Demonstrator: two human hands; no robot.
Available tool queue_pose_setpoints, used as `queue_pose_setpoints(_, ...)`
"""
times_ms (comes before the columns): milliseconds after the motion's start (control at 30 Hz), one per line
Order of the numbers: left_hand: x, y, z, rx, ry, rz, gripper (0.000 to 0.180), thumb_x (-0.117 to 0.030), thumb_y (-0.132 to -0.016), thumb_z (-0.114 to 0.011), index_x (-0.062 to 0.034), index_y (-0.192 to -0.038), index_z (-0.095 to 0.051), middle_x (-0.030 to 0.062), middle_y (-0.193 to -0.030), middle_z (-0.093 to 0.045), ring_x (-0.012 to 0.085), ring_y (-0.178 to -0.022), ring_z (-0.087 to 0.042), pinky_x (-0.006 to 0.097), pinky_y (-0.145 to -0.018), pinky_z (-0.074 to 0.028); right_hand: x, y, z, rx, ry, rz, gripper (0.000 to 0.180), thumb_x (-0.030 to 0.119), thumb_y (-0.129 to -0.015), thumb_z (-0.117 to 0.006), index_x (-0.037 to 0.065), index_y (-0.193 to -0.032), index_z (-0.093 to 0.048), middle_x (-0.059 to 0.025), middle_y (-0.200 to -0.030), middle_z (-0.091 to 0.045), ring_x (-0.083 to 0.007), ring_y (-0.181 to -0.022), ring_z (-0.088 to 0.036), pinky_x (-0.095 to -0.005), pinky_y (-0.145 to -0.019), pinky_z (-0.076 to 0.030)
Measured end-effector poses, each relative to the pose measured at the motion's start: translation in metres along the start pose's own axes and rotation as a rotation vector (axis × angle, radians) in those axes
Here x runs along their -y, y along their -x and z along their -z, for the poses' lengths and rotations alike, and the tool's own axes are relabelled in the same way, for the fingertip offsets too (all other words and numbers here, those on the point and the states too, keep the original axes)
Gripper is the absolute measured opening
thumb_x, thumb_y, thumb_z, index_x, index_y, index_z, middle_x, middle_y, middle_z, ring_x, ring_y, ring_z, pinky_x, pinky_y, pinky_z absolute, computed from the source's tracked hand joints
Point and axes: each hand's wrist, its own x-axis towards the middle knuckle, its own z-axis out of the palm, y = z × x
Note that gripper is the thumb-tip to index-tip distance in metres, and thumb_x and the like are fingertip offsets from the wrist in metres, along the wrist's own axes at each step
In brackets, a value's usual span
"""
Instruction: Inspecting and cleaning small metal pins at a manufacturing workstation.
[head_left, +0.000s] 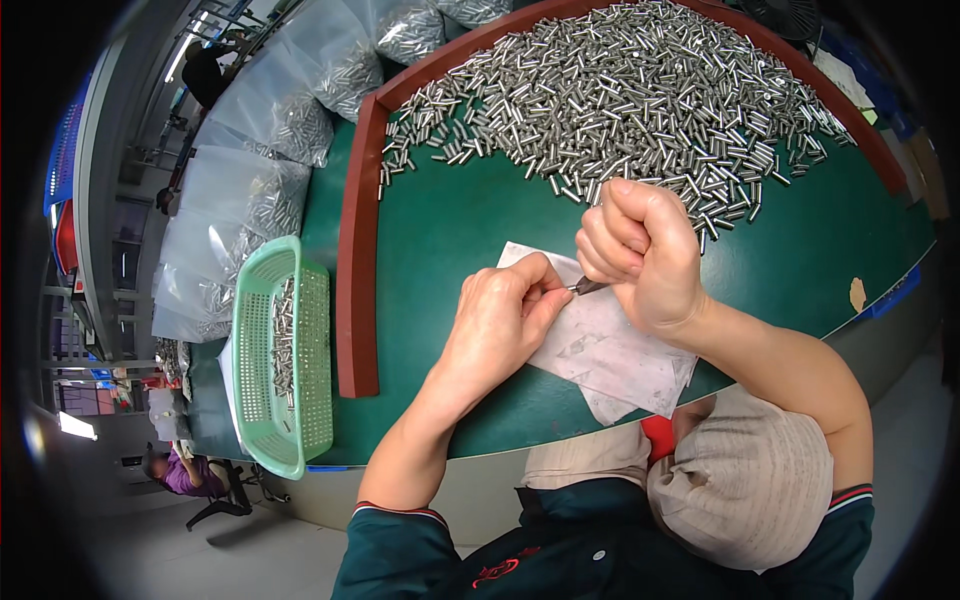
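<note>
My left hand (500, 322) is closed in a pinch, with a small metal pin (572, 289) between thumb and forefinger. Beside it, my right hand (645, 250) is curled into a fist around a dark tool with a tapered end (590, 286). That end points at the pin and seems to meet it; the rest of the tool is hidden in the fist. Below both hands, a smudged white cloth (610, 350) lies on the green table (450, 230). Just beyond my right hand spreads a large heap of short metal pins (640, 100).
A red-brown wooden border (360, 260) frames the heap. Left of it stands a green mesh basket (316, 370) holding some pins. Clear plastic bags of pins (240, 190) line the far left edge. A dark fan (785, 15) stands at the back; a person (190, 475) sits farther off.
</note>
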Motion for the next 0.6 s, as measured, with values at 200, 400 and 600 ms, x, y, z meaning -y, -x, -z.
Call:
queue_pose_setpoints(200,0.0021,-0.0018,-0.0017,-0.012,0.046,0.015,0.012,-0.004,-0.069,-0.062,0.0014,-0.064,-0.052,0.0114,-0.046,-0.047,0.0235,-0.040,-0.047,0.032,-0.043,-0.037,-0.0053,0.0021,-0.0024,0.003,0.063,0.048,0.039,0.021,-0.086,-0.035,0.013,-0.049,-0.024,0.0022,-0.039,-0.024,-0.0074,-0.037,-0.016,-0.0241,-0.037,-0.015)
queue_pose_setpoints(400,0.0021,-0.0020,-0.0025,-0.011,0.046,0.021,0.012,-0.003,-0.068,-0.063,0.0015,-0.064,-0.052,0.0117,-0.046,-0.047,0.0231,-0.040,-0.047,0.032,-0.043,-0.038,-0.0053,0.0024,-0.0016,0.034,0.070,0.051,0.036,0.016,-0.083,-0.038,0.009,-0.050,-0.027,0.0028,-0.044,-0.028,-0.0053,-0.040,-0.022,-0.0231,-0.039,-0.019)
queue_pose_setpoints(600,0.0031,-0.0002,-0.0033,-0.034,0.044,-0.006,0.010,-0.003,-0.071,-0.063,0.0026,-0.067,-0.056,0.0015,-0.047,-0.044,0.0065,-0.044,-0.035,0.024,-0.041,-0.031,0.0002,-0.0014,-0.0003,0.014,0.016,0.012,0.040,0.022,-0.086,-0.034,0.013,-0.048,-0.024,0.0025,-0.039,-0.024,-0.0073,-0.037,-0.015,-0.0241,-0.037,-0.014)
